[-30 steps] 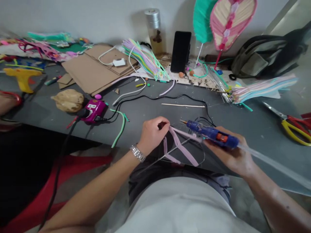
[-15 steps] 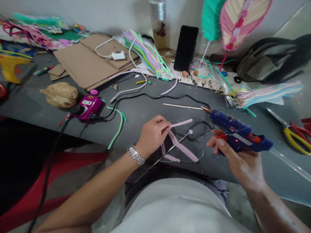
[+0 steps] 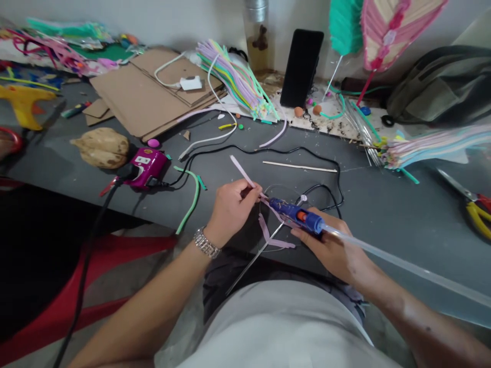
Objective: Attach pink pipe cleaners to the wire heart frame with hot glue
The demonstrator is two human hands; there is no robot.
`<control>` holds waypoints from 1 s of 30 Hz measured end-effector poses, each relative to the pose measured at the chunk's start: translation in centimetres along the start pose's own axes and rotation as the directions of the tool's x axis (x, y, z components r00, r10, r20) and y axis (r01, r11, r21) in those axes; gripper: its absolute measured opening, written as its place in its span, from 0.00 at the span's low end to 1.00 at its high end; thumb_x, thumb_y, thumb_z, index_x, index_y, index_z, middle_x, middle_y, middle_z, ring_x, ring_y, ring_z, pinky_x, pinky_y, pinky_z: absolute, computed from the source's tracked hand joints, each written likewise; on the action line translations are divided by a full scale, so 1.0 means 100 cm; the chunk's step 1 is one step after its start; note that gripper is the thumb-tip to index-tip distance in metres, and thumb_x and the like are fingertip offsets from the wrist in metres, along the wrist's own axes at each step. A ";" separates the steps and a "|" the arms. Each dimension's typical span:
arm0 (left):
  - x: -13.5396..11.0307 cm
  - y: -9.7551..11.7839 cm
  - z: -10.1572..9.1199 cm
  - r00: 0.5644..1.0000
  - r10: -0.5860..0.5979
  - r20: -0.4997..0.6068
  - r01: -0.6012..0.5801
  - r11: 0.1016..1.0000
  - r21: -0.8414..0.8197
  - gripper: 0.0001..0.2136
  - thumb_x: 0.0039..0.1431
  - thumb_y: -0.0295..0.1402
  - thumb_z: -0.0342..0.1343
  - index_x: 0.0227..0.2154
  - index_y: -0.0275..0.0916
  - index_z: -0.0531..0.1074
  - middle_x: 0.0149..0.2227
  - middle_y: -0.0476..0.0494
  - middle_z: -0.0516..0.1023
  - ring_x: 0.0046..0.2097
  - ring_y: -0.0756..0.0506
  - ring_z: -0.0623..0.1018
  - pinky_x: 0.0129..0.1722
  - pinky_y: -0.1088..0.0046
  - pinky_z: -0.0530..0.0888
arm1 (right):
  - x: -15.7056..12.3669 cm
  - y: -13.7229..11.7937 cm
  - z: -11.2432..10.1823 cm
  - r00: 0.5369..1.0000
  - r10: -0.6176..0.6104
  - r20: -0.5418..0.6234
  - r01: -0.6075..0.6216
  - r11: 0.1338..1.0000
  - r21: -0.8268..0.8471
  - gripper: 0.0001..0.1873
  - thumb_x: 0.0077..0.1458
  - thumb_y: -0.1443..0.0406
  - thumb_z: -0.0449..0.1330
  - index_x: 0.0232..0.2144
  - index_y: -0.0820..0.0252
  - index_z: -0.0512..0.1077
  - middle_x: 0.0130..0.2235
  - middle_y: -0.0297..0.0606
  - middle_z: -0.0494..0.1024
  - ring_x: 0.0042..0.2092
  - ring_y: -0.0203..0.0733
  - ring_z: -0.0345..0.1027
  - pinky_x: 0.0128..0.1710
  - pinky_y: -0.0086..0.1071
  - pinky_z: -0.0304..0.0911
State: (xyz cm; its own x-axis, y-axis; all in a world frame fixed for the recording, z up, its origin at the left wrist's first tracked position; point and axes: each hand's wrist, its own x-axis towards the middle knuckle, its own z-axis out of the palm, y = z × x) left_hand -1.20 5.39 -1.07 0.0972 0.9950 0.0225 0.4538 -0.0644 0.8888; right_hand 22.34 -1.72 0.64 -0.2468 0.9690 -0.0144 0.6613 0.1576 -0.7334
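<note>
Left grip point(image 3: 233, 207) pinched on slender lilac strip point(image 3: 242, 171) | right grip point(image 3: 333, 245) wrapped round blue plastic glue gun point(image 3: 290, 210)

Two glue guns point(image 3: 282, 206), one phone point(image 3: 302, 69) at one o'clock, one bag point(image 3: 433, 89) at two, one pair of scissors point(image 3: 476, 214) at three.

Silver flashed at seven o'clock: a chunky-linked metal band point(image 3: 207, 243) hugged the left wrist point(image 3: 220, 236)! Six o'clock belonged to a whitish shirt point(image 3: 284, 327), broad, softly creased! On its twelve-o'clock side, dark trousers point(image 3: 226, 266) peeked out, greyer toward five o'clock, and both forearms point(image 3: 153, 304) were bare!
</note>
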 end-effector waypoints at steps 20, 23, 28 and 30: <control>0.002 -0.002 0.000 0.998 0.016 -0.064 -0.018 0.999 -0.042 0.09 0.66 0.36 0.53 0.32 0.39 0.73 0.28 0.46 0.82 0.31 0.46 0.81 0.33 0.71 0.76 | 0.018 0.005 0.011 0.999 0.032 0.001 -0.032 0.997 0.063 0.15 0.64 0.54 0.60 0.43 0.57 0.78 0.41 0.40 0.83 0.42 0.46 0.77 0.43 0.36 0.70; 0.001 -0.001 -0.001 0.998 0.004 -0.060 -0.007 0.999 -0.048 0.10 0.66 0.37 0.53 0.32 0.39 0.74 0.28 0.46 0.81 0.32 0.46 0.81 0.33 0.71 0.76 | 0.019 0.003 0.010 1.000 0.019 0.005 -0.019 0.999 0.034 0.16 0.64 0.53 0.60 0.42 0.58 0.78 0.41 0.41 0.83 0.42 0.47 0.77 0.43 0.36 0.69; 0.002 -0.001 -0.001 0.998 0.004 -0.067 -0.008 0.998 -0.056 0.10 0.66 0.37 0.53 0.32 0.39 0.74 0.28 0.46 0.81 0.31 0.46 0.80 0.32 0.72 0.76 | 0.019 0.004 0.011 1.000 0.025 0.006 -0.025 0.999 0.046 0.15 0.64 0.54 0.59 0.42 0.58 0.78 0.40 0.40 0.83 0.40 0.46 0.77 0.41 0.36 0.70; 0.002 -0.002 -0.001 0.998 0.009 -0.069 -0.014 0.998 -0.067 0.10 0.65 0.37 0.53 0.32 0.39 0.74 0.27 0.46 0.81 0.30 0.47 0.80 0.32 0.72 0.76 | 0.019 0.004 0.011 1.000 0.023 0.006 -0.023 0.999 0.043 0.15 0.64 0.54 0.59 0.42 0.57 0.78 0.40 0.40 0.83 0.40 0.46 0.77 0.41 0.36 0.70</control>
State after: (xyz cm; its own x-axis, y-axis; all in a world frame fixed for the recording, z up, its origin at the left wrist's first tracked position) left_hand -1.35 5.58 -1.15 0.0403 0.9973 0.0619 0.3921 -0.0727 0.9171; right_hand 21.38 -0.04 -0.47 -0.2359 0.9711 -0.0350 0.6359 0.1270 -0.7612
